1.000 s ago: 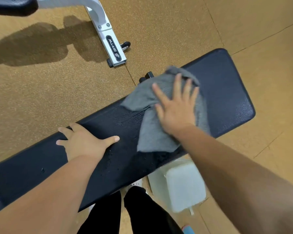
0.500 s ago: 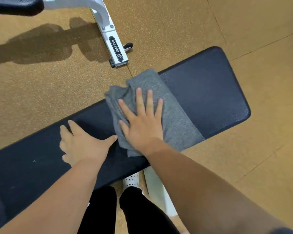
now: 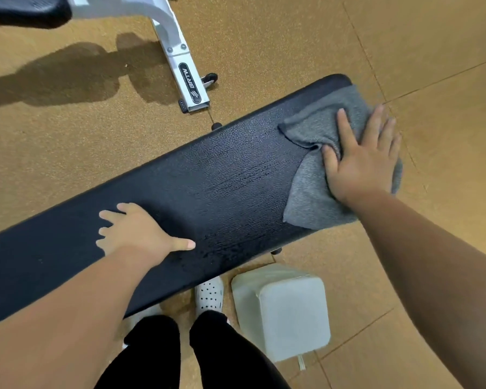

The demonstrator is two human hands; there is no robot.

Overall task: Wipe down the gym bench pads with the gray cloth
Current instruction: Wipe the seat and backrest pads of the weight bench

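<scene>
Pressing flat on the gray cloth (image 3: 309, 197), the right hand (image 3: 362, 161) lay at the right end of the bench pad (image 3: 208, 186). Its fingers (image 3: 344, 122) were straight and spread, with the thumb against a bunched fold, and they gripped nothing.

The pad's long axis ran on a diagonal, from the lower left of the view up to the upper right, and its left end passed out of frame. The cloth lay crosswise to that axis. It reached from the pad's far edge to its near edge and covered the right end, so the end edge itself was hidden.

Nearer the middle of the black surface rested the left hand (image 3: 136, 234), palm down. Its fingers were loosely bent, its thumb pointed right along the pad, and it held nothing. Damp streaks on the pad between the two hands ran along its length.

Beyond the pad, a white frame leg (image 3: 180, 60) stood on the tan floor (image 3: 68, 153). On the near side, a white container (image 3: 289, 310) sat just beside a white shoe (image 3: 209, 294).
</scene>
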